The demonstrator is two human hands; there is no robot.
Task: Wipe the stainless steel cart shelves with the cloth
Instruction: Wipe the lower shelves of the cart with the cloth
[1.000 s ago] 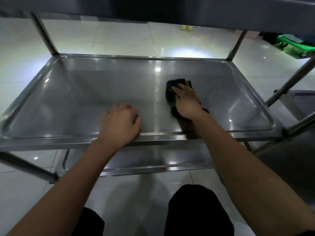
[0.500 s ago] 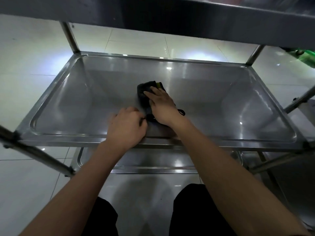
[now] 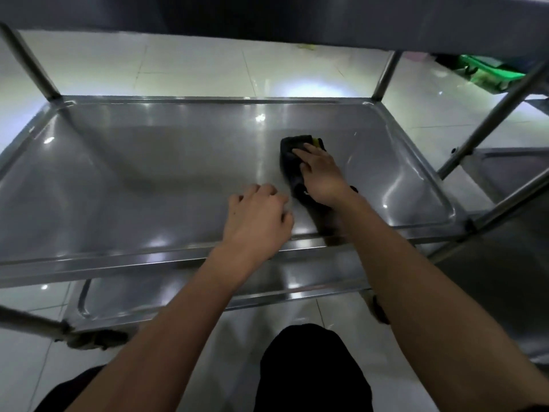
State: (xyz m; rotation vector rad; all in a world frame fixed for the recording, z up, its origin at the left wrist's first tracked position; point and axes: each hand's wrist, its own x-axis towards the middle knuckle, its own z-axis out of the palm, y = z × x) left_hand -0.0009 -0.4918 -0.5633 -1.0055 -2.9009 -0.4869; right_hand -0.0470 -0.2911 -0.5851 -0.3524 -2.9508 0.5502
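Since half a second ago the right hand [image 3: 322,176] has swept the cloth [image 3: 292,162] from mid-shelf toward the shelf's [image 3: 133,179] right edge. It lies flat, fingers straight, pressing the cloth; the left hand [image 3: 257,223], loosely curled and holding nothing, rests by the front edge. With only palm pressure, the bunched cloth could slip out or skip the corners.

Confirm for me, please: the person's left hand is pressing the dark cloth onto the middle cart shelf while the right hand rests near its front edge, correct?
Not quite: the hands are swapped. In the head view the right hand presses the dark cloth onto the middle cart shelf, while the left hand rests near its front edge.
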